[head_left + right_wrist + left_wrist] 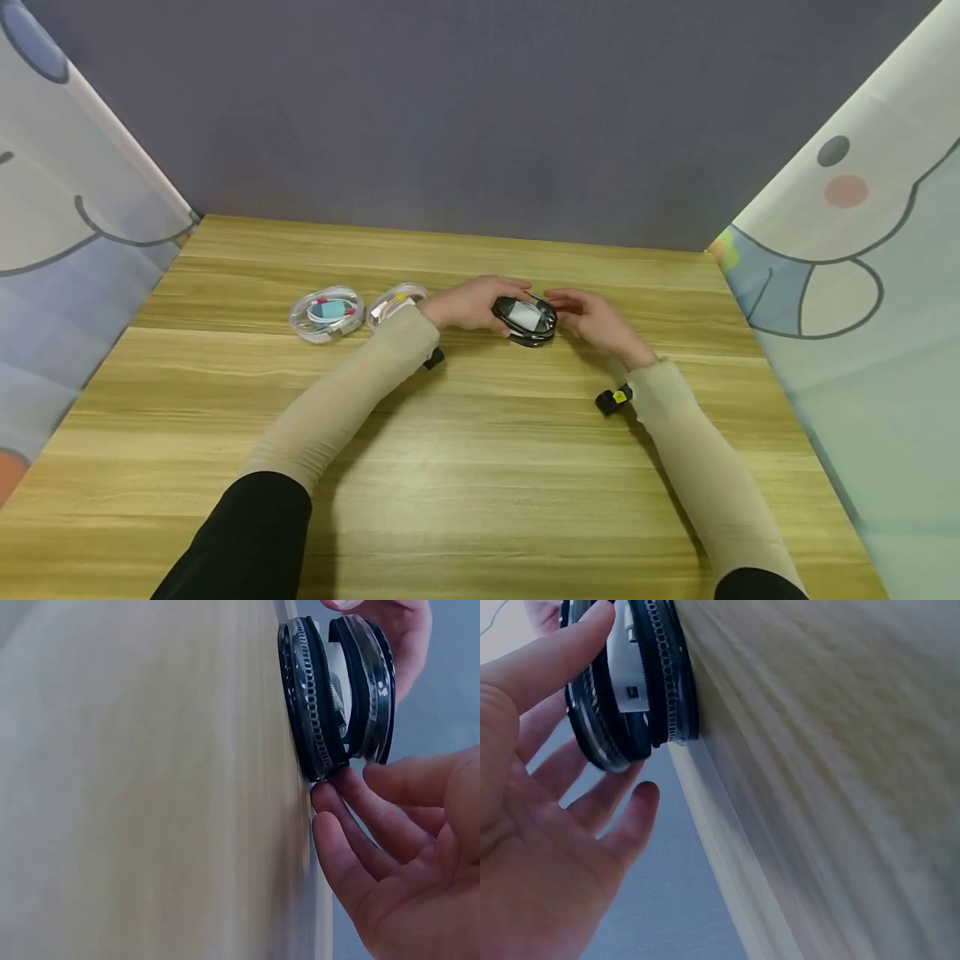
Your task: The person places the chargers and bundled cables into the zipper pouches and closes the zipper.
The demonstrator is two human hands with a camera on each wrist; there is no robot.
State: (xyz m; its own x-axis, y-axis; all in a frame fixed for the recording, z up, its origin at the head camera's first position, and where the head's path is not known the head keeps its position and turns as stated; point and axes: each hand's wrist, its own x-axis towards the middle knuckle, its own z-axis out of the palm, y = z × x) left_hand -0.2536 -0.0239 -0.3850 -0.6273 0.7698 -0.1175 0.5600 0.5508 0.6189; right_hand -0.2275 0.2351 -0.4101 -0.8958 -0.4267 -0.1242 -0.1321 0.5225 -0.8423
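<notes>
A small oval black zip case [531,321] with a clear top stands over the table, its two zippered halves gaping apart in both wrist views. Inside shows a white block with a USB port [632,691]. My left hand [480,302] grips the case from the left, thumb over the near side and fingers behind the upper half. My right hand [596,321] is at the case's right side, fingers loosely bent and spread. In the right wrist view its fingertips [324,796] are right at the case's lower end, the thumb close to the other half.
Left of the hands lies a clear oval case [327,314] holding a white cable with red ends and a light blue label. Beside it, a second clear case [390,302] is partly hidden by my left wrist. A grey panel [450,125] rises behind the wooden table [480,483].
</notes>
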